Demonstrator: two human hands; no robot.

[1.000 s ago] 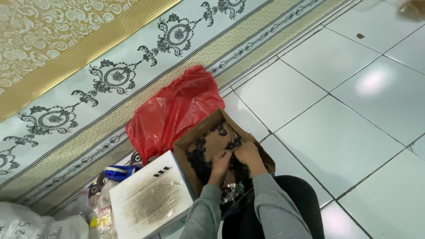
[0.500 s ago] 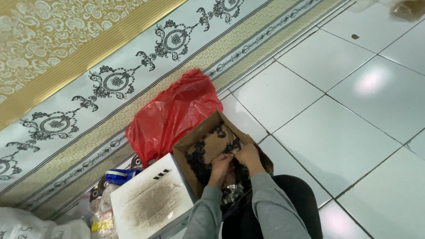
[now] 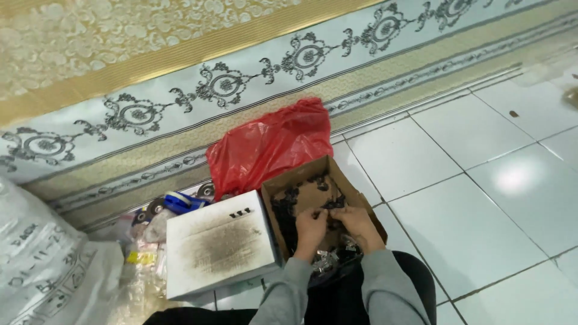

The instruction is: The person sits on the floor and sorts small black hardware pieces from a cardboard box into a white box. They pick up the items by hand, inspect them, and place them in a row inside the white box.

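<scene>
An open brown cardboard box (image 3: 283, 183) rests on my lap, with several small black parts (image 3: 288, 204) scattered inside. My left hand (image 3: 310, 230) and my right hand (image 3: 356, 224) are both in the box, fingertips together, pinching a small black part (image 3: 330, 214) between them. Both arms wear grey sleeves. Shiny small pieces (image 3: 325, 260) lie at the box's near end under my wrists.
A grimy white box lid (image 3: 218, 248) lies left of the box. Behind it sits a red plastic bag (image 3: 271, 144) against a patterned carpet edge (image 3: 180, 102). At left are a white sack (image 3: 42, 271), clear packets and tape rolls (image 3: 150, 210). White floor tiles (image 3: 481, 180) spread to the right.
The view has swung, so the carpet border now runs more level. My hands stay together in the box, working the same small black part.
</scene>
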